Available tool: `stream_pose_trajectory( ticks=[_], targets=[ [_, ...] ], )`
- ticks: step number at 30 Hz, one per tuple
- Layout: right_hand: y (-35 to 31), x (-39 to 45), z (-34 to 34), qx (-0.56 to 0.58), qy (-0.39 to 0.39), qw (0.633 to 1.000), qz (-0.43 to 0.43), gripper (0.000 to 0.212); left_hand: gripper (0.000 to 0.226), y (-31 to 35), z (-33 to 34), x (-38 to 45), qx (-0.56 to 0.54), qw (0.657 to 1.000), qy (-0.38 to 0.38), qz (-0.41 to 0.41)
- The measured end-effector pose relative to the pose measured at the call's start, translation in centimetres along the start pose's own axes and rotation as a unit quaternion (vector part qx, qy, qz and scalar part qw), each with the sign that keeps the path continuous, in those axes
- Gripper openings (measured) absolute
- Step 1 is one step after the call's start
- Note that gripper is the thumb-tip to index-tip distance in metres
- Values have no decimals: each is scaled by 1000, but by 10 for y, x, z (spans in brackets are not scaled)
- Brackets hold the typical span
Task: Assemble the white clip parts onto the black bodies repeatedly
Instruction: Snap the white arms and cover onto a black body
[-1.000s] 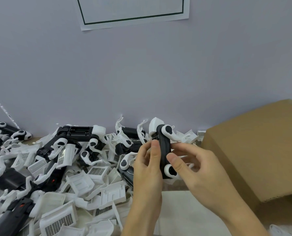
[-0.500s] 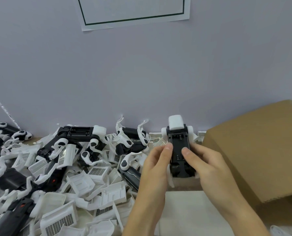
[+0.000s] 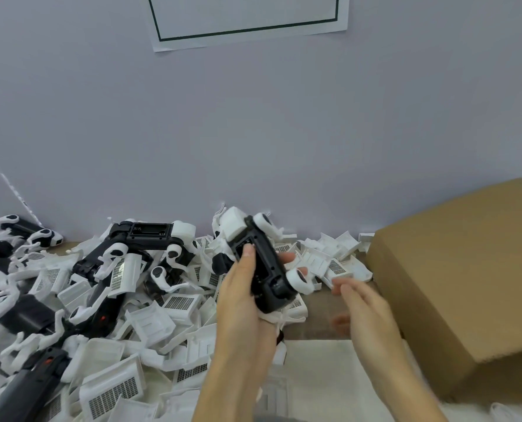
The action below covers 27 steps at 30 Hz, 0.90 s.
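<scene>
- One hand only gripping: left hand (image 3: 241,303) clutching black body (image 3: 264,269) above white clip parts (image 3: 180,303).
- Hovering right hand (image 3: 366,306), fingers slack, holding nothing.
- Risking body slipping, twisting from single-handed hold.

The left hand (image 3: 244,303) is raised with its grip closed; the right hand (image 3: 368,312) is held apart, fingers relaxed.

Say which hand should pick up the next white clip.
Right, probably. The right hand is free and open, just short of the loose white clips by the box, while the left hand holds the black body.
</scene>
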State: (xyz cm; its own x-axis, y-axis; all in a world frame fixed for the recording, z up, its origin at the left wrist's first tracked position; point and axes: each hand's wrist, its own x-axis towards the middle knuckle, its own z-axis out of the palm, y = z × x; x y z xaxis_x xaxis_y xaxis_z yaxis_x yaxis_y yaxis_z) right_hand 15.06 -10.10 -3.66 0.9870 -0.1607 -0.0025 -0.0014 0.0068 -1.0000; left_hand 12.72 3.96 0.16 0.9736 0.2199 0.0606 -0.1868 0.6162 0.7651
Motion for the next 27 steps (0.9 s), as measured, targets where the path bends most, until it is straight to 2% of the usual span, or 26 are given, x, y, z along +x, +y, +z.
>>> stream_pose_trajectory(
  ticks=[2,5,9,12,16,23,25,27],
  targets=[
    [8,1,4,-40,-52,997,48,23,47,7,-5,0,-42,999,9,6],
    [12,-1,10,-89,-118,987,65,24,53,12,-7,-1,-67,998,8,12],
    [14,-2,13,-107,-162,978,71,23,61,14,-4,-3,-83,996,14,-10],
    [14,-4,15,-97,-181,974,93,25,56,12,-3,-3,-81,997,8,-15],
    [15,-3,17,-84,-160,979,97,22,54,10,-3,-2,-68,998,4,-16],
    [17,-4,19,-83,-160,983,44,20,49,5,-2,-2,-47,999,-6,-17],
    [18,-2,17,-82,-124,989,17,19,48,5,-3,-1,-40,999,-10,-20],
    [18,1,13,-95,-44,994,-31,16,49,4,-3,-1,-35,999,-15,-17]
  ],
)
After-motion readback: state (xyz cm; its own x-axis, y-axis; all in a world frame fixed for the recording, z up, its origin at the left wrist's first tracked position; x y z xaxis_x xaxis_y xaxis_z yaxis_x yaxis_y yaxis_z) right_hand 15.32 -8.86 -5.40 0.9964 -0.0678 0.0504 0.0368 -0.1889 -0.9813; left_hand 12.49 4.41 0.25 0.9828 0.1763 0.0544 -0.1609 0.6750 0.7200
